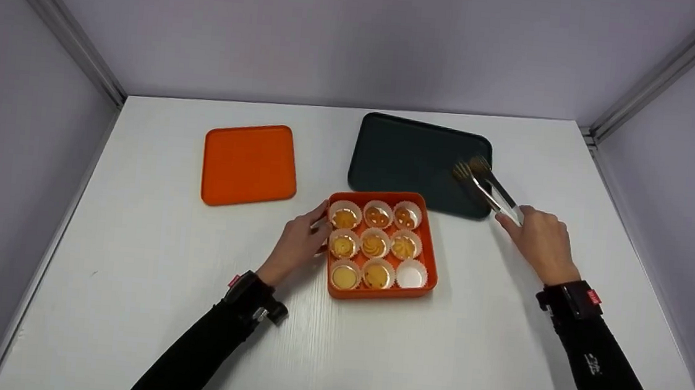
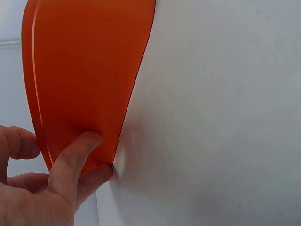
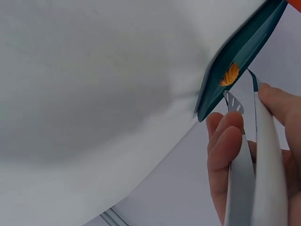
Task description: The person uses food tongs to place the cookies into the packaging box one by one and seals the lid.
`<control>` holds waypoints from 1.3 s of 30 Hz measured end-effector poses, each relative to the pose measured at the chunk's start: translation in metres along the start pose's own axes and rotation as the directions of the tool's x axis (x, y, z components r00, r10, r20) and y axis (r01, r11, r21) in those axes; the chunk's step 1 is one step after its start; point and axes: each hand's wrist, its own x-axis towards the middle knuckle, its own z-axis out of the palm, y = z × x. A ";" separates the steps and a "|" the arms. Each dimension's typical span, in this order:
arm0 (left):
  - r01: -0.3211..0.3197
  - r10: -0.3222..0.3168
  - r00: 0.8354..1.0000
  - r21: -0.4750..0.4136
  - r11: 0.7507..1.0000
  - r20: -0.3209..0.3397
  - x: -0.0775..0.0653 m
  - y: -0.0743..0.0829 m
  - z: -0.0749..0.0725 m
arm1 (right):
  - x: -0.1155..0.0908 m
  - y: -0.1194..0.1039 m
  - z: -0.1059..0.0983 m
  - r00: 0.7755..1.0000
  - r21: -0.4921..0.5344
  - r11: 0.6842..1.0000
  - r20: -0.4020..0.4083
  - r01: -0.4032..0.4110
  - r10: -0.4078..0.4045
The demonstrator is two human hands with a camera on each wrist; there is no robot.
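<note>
My left hand [image 1: 300,241] lies against the left wall of an orange box [image 1: 380,295], its fingertips touching the outer side of the wall [image 2: 89,75]. Inside the box stand paper cups [image 1: 411,274] in three rows. Most hold yellow-brown cookies [image 1: 373,245]; the front right cup shows only white paper. In my right hand [image 1: 543,244] I grip metal serving tongs with white handles [image 3: 268,165]. Their tips are spread above the right end of a dark green tray [image 1: 412,157]. On that tray, close to the tips in the right wrist view, lies a ridged golden cookie [image 3: 229,74].
A flat orange tray [image 1: 249,165] lies at the back left of the white table [image 1: 190,306]. The green tray sits just behind the box, close to its back edge. Pale walls [image 1: 359,41] enclose the table at the back and both sides.
</note>
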 end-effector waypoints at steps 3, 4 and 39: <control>0.000 0.000 1.000 0.001 1.000 -0.002 0.000 0.000 0.000 | -0.001 0.000 0.003 1.000 -0.009 1.000 0.014 -0.008 0.008; 0.000 0.000 1.000 0.002 1.000 -0.003 0.000 0.000 0.000 | -0.001 0.000 0.004 1.000 -0.011 1.000 0.015 -0.008 0.008; -0.005 0.005 1.000 -0.006 1.000 -0.005 -0.001 0.000 -0.001 | -0.029 0.001 -0.011 0.963 0.042 0.965 -0.091 0.259 -0.254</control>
